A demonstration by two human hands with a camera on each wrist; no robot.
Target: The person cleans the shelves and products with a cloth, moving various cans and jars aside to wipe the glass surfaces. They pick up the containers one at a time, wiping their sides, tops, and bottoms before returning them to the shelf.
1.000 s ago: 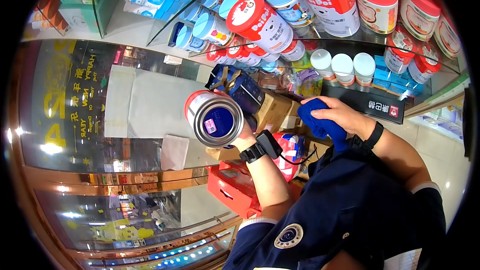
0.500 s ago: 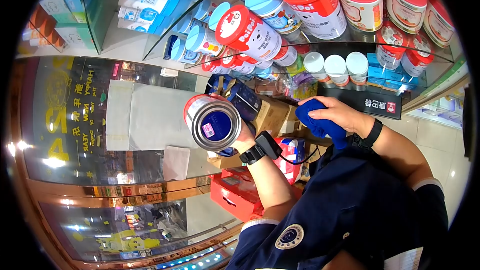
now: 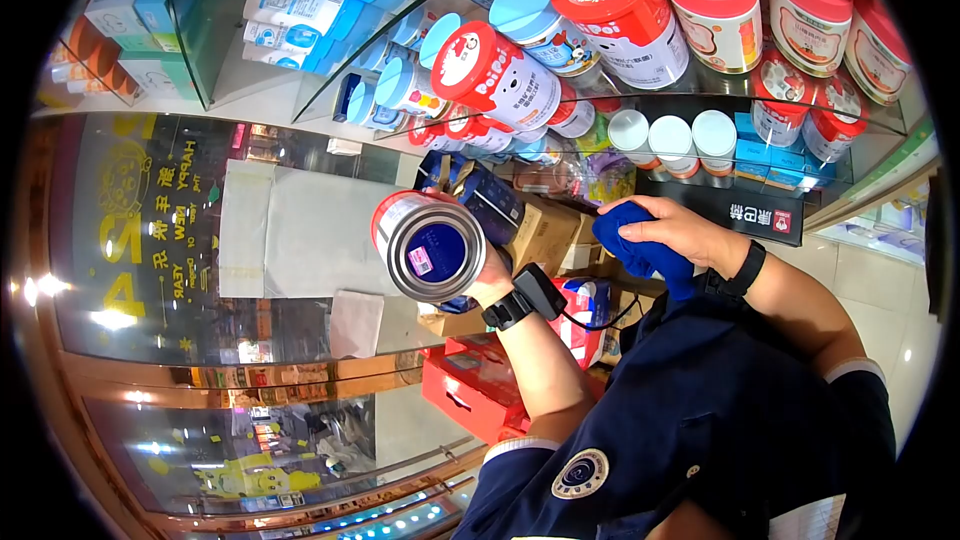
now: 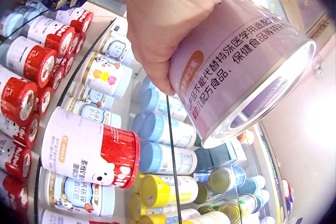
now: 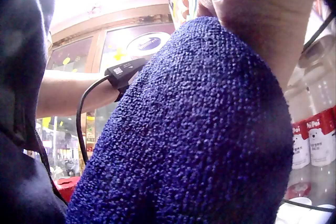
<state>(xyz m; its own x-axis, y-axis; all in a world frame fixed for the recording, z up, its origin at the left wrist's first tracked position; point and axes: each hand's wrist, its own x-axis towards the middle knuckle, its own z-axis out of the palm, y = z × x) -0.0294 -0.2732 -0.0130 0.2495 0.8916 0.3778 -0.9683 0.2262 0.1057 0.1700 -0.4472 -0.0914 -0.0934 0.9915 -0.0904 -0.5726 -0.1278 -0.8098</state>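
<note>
My left hand (image 3: pixel 490 270) grips a large tin can (image 3: pixel 400 230) round its side. In the head view the can is tipped so that its metal-rimmed base, with a dark blue disc and a small pink label, faces me. The left wrist view shows printed characters along the can's pale side (image 4: pixel 231 71), with the fingers (image 4: pixel 157 40) curled against it. My right hand (image 3: pixel 680 230) holds a bunched blue cloth (image 3: pixel 640 245) in front of my body, apart from the can. In the right wrist view the towel-like cloth (image 5: pixel 194 129) fills the middle and hides most of the fingers.
Glass shelves (image 3: pixel 690 90) ahead carry red-lidded cans (image 3: pixel 620 10) and blue-lidded ones (image 3: pixel 530 10). White-lidded tins (image 3: pixel 672 140) stand on the lower level beside a black box (image 3: pixel 745 210). Cardboard boxes (image 3: pixel 540 235) and a red box (image 3: pixel 470 395) lie below. A glass window is at left.
The head view has shifted slightly, so the shelves sit a little differently in the frame. Both hands keep their hold on the can and the cloth, nearly still.
</note>
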